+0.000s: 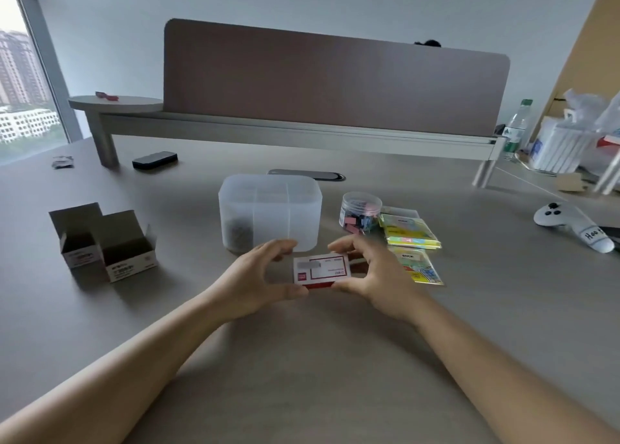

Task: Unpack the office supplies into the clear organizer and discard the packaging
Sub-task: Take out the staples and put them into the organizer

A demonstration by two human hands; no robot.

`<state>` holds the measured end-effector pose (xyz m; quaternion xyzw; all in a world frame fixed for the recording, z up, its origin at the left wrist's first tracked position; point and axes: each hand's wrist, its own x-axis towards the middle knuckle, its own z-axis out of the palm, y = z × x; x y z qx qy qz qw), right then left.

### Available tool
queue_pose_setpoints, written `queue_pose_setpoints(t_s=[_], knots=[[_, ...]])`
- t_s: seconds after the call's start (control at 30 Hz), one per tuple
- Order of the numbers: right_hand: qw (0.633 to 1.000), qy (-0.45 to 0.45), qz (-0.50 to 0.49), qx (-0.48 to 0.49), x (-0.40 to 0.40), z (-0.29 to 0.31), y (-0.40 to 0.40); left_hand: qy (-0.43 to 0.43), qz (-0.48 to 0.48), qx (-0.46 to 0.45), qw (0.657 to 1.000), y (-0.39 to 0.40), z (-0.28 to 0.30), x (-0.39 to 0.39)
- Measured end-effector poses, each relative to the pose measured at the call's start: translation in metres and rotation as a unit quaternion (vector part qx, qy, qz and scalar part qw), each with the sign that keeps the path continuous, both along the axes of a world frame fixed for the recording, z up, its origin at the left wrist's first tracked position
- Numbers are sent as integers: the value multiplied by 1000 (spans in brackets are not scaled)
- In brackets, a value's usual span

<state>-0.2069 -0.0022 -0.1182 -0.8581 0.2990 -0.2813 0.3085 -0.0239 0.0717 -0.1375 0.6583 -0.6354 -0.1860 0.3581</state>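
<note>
Left hand (260, 280): fingers curved, thumb under and fingertips over the left end of a small red and white box, pinching it just above the desk.
Right hand (367, 275): mirrors the left, thumb at the near edge and fingers at the far edge of the box's right end, closed on it.
Red and white box (318, 270): flat cardboard packet held level between both hands, label up, near the middle of the desk (302, 359). It looks light and stiff; thin card would likely dent if squeezed, so the short ends, where the flaps probably are, seem the best place to hold and open it.
Clear organizer (270, 213): frosted plastic tub with inner dividers, just beyond the hands; something dark lies in its front left compartment.
Sticky note packs (409, 233): shiny wrapped packs right of the box, probably slippery, still sealed.
Round jar (360, 212): clear tub of coloured clips, right of the organizer.
Open cartons (107, 242): two small brown boxes with flaps up, well to the left, seemingly empty packaging waiting to be discarded.
Far edge: a desk divider panel (335, 84).
</note>
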Motion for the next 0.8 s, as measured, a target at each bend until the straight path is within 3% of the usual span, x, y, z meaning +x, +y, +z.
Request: queue_pose_setpoints(t_s=[0.17,0.3,0.43,0.8], knots=[[994,-78,23,69,20,2,7,8,12,-46,999,3,-1,1],[971,-152,-37,179,27,-4,7,11,37,-72,997,6,-1,4],[951,-144,-71,265,31,-4,10,2,35,-83,996,4,-1,0],[934,-182,-105,289,33,-2,15,-30,27,-62,997,7,0,3]])
